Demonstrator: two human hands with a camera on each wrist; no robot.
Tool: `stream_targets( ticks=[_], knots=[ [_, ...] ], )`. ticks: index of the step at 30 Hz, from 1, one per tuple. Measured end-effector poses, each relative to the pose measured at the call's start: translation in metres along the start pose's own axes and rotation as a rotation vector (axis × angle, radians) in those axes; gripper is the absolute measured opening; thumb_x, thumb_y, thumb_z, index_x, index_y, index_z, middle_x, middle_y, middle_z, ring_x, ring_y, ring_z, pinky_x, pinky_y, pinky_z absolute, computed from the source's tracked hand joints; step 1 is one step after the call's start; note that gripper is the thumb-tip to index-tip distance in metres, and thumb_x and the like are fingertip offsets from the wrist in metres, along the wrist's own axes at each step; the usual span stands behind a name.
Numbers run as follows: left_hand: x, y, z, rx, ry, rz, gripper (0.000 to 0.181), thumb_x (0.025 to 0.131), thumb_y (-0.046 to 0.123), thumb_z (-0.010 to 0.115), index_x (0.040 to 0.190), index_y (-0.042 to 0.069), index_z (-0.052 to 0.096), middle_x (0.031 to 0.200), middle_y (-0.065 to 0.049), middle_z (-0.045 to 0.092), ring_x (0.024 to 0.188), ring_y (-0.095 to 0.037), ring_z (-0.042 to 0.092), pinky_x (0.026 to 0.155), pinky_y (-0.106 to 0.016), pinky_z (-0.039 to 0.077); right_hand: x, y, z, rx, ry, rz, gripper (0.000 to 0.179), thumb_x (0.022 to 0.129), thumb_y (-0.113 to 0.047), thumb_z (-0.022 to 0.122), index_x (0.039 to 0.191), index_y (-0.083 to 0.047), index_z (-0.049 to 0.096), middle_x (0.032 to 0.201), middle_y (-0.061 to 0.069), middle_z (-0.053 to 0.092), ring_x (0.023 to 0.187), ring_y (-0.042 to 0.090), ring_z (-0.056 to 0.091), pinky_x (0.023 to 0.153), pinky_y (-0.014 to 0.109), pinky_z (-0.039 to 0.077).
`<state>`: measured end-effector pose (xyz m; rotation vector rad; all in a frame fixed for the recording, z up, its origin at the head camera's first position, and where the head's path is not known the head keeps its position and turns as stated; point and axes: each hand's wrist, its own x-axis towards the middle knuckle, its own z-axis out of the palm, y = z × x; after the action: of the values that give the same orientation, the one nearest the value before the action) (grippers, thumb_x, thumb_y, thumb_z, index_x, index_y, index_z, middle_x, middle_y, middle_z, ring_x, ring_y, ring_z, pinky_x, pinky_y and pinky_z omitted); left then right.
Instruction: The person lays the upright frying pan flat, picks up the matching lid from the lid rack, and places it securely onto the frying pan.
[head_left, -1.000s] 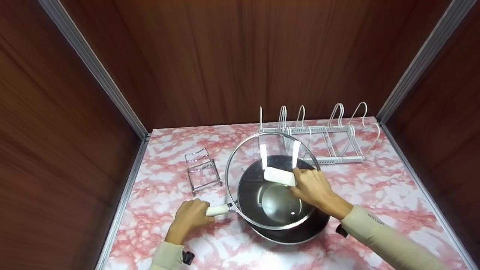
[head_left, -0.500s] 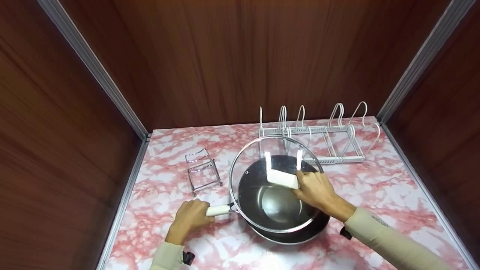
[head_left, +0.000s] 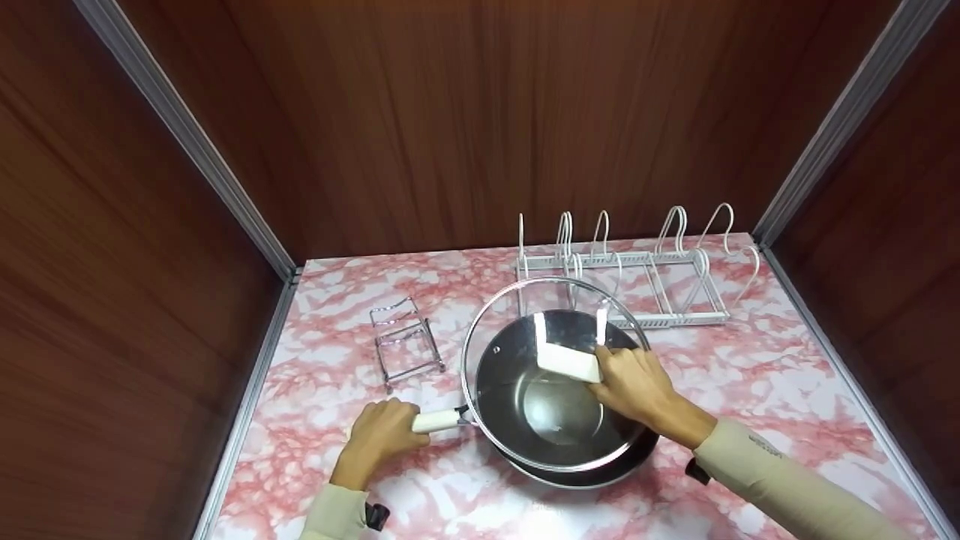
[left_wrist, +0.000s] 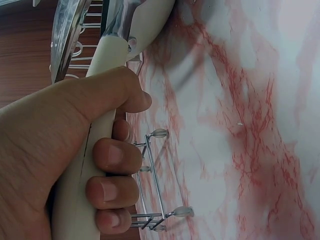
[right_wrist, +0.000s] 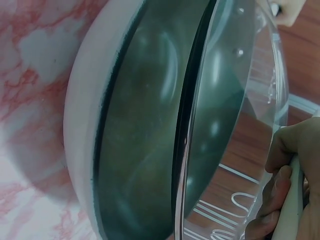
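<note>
A deep frying pan (head_left: 634,457) with a dark inside and pale outside stands on the marbled table. My left hand (head_left: 384,429) grips its cream handle (left_wrist: 82,165), thumb and fingers curled round it in the left wrist view. Over the pan is a round glass lid (head_left: 510,300) with a metal rim, tilted and offset toward the back. My right hand (head_left: 634,382) holds the lid's white handle (head_left: 566,361). In the right wrist view a gap shows between the lid's rim (right_wrist: 187,150) and the pan's near rim; contact at the far side is hard to tell.
A white wire rack (head_left: 660,319) with several upright loops stands behind the pan at the back right. Left of the pan lies a small chrome wire stand (head_left: 409,371). Brown wood-grain walls (head_left: 420,127) enclose the table at the back and sides.
My right hand has brought the lid slightly down and to the right, nearer over the pan. The left hand and the pan have stayed put.
</note>
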<state>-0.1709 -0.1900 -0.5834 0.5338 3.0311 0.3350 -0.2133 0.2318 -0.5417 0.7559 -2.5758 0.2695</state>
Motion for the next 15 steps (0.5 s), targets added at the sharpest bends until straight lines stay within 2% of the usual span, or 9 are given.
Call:
stream_targets(
  ticks=[15],
  knots=[
    [0.0005, 0.0004, -0.0014, -0.007, -0.013, -0.01, 0.033, 0.075, 0.034, 0.083, 0.066, 0.017, 0.056, 0.064, 0.002, 0.05, 0.057, -0.016, 0.043, 0.056, -0.039, 0.041, -0.0075, 0.0006, -0.0036, 0.011, -0.034, 0.02, 0.027, 0.076, -0.02, 0.081, 0.082, -0.004, 0.062, 0.058, 0.008, 0.06, 0.046, 0.027, 0.055, 0.041, 0.043, 0.043]
  ],
)
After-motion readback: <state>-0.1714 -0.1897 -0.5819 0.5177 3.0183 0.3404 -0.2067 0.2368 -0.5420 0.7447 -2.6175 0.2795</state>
